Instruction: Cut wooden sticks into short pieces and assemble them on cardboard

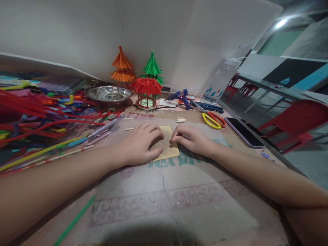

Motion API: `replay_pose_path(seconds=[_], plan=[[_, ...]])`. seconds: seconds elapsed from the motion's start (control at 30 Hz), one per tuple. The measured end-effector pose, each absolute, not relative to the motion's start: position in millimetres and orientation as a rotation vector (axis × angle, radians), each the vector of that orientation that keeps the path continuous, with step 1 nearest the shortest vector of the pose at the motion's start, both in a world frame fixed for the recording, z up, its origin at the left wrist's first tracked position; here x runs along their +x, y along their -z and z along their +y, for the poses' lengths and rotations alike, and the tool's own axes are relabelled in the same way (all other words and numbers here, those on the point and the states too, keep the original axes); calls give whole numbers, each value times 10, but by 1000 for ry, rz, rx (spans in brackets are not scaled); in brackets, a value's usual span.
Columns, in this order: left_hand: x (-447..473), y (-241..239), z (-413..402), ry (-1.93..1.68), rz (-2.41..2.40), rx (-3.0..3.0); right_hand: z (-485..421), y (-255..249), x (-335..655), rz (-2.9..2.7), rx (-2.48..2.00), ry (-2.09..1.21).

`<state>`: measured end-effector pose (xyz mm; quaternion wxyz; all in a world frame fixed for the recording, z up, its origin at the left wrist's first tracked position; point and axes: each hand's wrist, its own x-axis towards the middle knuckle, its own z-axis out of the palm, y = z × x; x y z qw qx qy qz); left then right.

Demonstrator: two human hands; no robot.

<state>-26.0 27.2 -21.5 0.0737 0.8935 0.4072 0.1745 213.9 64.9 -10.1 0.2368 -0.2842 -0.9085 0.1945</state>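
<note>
My left hand (pixel 139 143) lies palm down on a small yellow card (pixel 167 147) in the middle of the cardboard-covered table (pixel 179 198), fingers curled loosely over its left part. My right hand (pixel 192 138) rests at the card's right edge with its fingers pinched on a short pale wooden stick (pixel 175 135). More short sticks (pixel 180 119) lie just beyond the card, and two single ones (pixel 129 119) sit to the left.
A pile of coloured pipe cleaners (pixel 33 116) fills the left side. At the back stand orange (pixel 122 70), green (pixel 152 70) and red (pixel 147 91) pagoda models, a metal bowl (pixel 109 93), a blue glue gun (pixel 179 96). Yellow-red scissors (pixel 212 120) and a phone (pixel 243 131) lie right.
</note>
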Motion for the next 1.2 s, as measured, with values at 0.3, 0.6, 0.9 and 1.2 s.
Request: replay_pose_path(seconds=[0.3, 0.6, 0.9, 1.2], plan=[[-295, 190, 265, -637, 1004, 2779, 623, 92, 2161, -2477, -731, -668], [-312, 204, 294, -593, 895, 2752, 613, 105, 2147, -2632, -531, -314], [-306, 212, 294, -600, 896, 2723, 621, 98, 2148, -2645, -515, -328], [-295, 223, 303, -598, 919, 2707, 662, 91, 2131, -2636, -505, -250]])
